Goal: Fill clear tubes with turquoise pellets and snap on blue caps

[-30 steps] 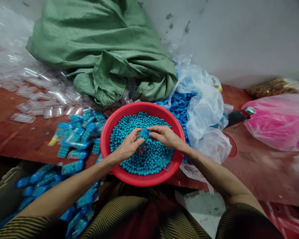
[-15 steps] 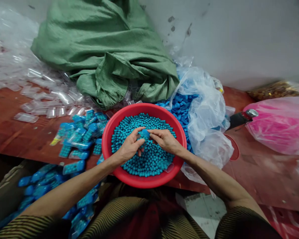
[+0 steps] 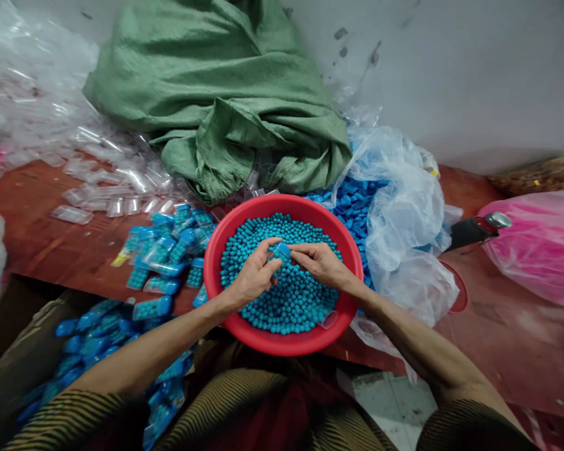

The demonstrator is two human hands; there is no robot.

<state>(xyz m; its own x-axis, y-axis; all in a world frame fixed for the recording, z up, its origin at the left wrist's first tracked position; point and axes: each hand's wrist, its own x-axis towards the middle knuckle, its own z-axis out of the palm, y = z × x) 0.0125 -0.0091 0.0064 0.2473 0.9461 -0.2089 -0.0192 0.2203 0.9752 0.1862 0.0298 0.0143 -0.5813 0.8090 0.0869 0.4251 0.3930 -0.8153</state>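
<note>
Over the red basin [image 3: 212,269], my left hand [image 3: 252,277] is closed around a small clear plastic container with a blue cap [image 3: 282,252]. The thumb and fingers hide most of the container's body. My right hand [image 3: 323,265] reaches in from the other side, its thumb and fingertips pinched at the cap's right edge. Small blue balls [image 3: 277,316] fill the basin below both hands. A clear empty container [image 3: 328,320] lies on the balls near the basin's front right.
Filled blue-capped containers [image 3: 164,250] are piled left of the basin, with more in a box [image 3: 82,338] below. Clear empty ones [image 3: 98,188] lie behind them. A green sack [image 3: 216,81], loose blue caps [image 3: 352,203], a plastic bag [image 3: 395,219] and a pink bag [image 3: 540,244] stand around.
The view has shifted slightly left, so everything appears further right. Both hands stay at the capped container, which is turned a little in the left hand.
</note>
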